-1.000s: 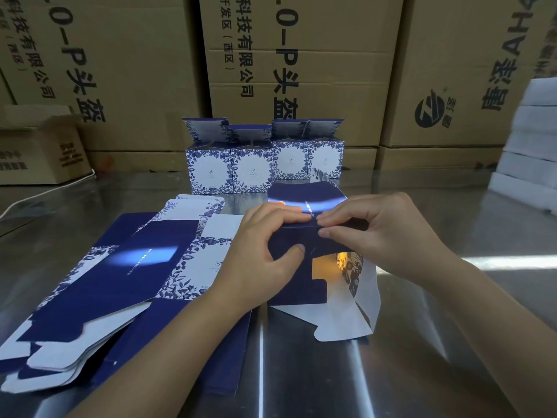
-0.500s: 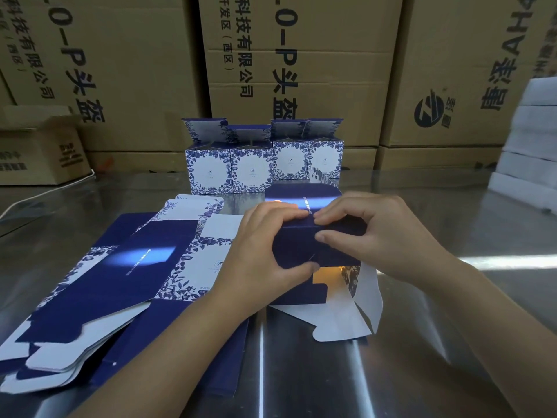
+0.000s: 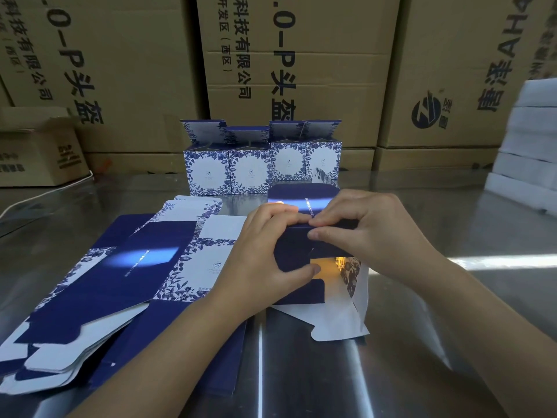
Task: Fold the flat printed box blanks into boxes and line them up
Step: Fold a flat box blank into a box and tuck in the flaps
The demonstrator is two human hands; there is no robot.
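A half-folded navy and white box (image 3: 297, 251) lies on its side on the metal table, its open end and white flaps towards me. My left hand (image 3: 259, 254) grips its left side, thumb pressed on a navy flap at the opening. My right hand (image 3: 367, 233) pinches the top edge of the same box from the right. A fanned pile of flat printed blanks (image 3: 120, 282) lies to the left of my hands. Several folded boxes (image 3: 259, 167) stand in a row behind, lids up.
Large brown cartons (image 3: 301, 70) form a wall along the back. A smaller open carton (image 3: 39, 149) sits at the far left. White foam blocks (image 3: 530, 146) are stacked at the right edge. The steel table (image 3: 422, 357) reflects light near me.
Both hands have pressed the navy flaps further in at the box's open end; the left thumb has slid down onto the lower flap. The box has stayed in place.
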